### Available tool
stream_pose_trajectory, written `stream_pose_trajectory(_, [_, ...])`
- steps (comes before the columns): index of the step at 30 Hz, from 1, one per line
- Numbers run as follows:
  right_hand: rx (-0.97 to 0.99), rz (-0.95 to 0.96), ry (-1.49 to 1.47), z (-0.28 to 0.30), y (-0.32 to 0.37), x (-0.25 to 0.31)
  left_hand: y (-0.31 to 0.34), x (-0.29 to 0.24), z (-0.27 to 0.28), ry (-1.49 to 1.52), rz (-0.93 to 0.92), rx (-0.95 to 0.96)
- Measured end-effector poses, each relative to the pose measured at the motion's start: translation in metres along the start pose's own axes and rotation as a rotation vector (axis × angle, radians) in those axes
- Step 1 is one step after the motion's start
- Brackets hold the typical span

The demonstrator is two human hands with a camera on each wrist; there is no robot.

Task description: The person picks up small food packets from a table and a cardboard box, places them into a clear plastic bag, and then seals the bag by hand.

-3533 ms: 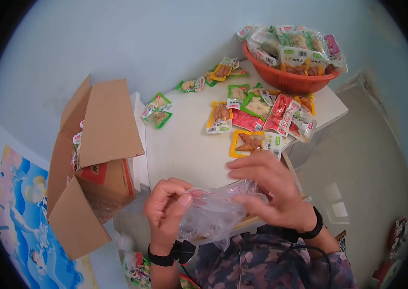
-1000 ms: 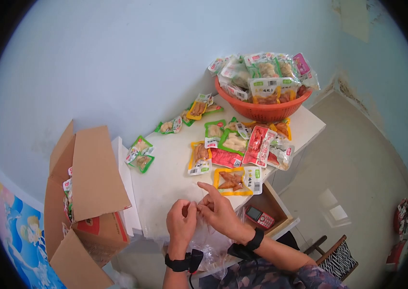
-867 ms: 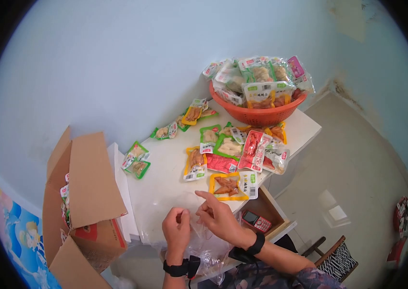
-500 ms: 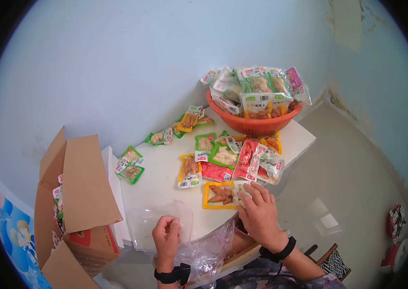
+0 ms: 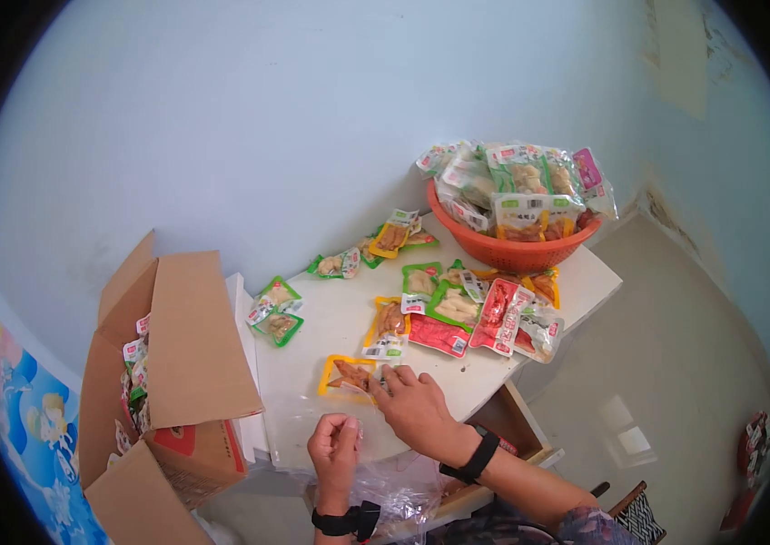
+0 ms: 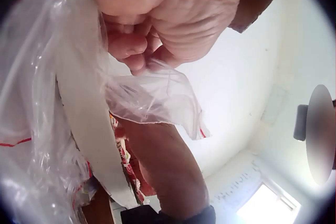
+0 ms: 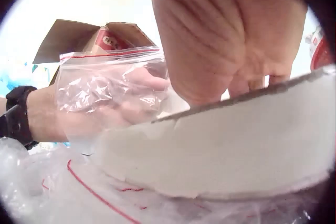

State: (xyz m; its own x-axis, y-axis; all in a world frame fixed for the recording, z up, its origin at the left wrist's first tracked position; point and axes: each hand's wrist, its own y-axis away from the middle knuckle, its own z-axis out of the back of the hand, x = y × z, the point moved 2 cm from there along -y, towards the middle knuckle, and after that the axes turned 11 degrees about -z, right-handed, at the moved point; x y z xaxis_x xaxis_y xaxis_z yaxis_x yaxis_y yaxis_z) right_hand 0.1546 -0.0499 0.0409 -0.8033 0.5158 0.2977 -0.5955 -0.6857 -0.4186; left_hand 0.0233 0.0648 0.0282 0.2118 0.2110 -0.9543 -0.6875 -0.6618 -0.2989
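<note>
A clear zip bag [image 5: 299,434] lies at the table's front edge, its rim pinched between thumb and fingers of the left hand [image 5: 335,454]. The left wrist view shows the same bag [image 6: 157,98] hanging from the curled fingers of the left hand [image 6: 173,14]. The right hand [image 5: 419,413] rests over the right end of a yellow-edged food packet [image 5: 346,376], just behind the bag; its fingers lie on the packet, which is flat on the table. In the right wrist view the right hand's [image 7: 226,35] fingertips are hidden behind the table edge [image 7: 236,134].
An orange basket [image 5: 503,254] heaped with packets stands at the back right. Several loose packets [image 5: 439,334] lie in front of it. An open cardboard box [image 5: 199,341] is at the left. Below the table's front, a drawer [image 5: 519,422] stands pulled out, with more clear plastic [image 5: 394,500] beside it.
The right hand has left the bag, reached the yellow-edged packet and moved it left, towards the bag. The left hand has kept its pinch on the bag. The head view has shifted.
</note>
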Motion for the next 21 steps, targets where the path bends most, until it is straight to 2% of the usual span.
stream_pose_trajectory(4, [0.085, 0.177, -0.133, -0.007, -0.011, -0.002, 0.000, 0.005, 0.002, 0.022, -0.002, 0.000])
stream_pose_trajectory(7, [0.265, 0.031, -0.257, 0.009, -0.024, -0.015, 0.000, 0.011, 0.002, -0.004, -0.044, 0.018])
stream_pose_trajectory(10, [0.074, 0.042, -0.097, 0.012, -0.040, -0.033, 0.000, 0.014, 0.003, -0.040, -0.086, 0.026])
stream_pose_trajectory(13, [0.021, 0.129, 0.064, 0.027, -0.058, -0.031, -0.001, 0.014, 0.003, -0.044, -0.086, 0.048])
stream_pose_trajectory(21, [0.011, 0.228, 0.208, -0.004, -0.080, -0.035, -0.003, 0.008, 0.003, -0.119, -0.105, 0.070])
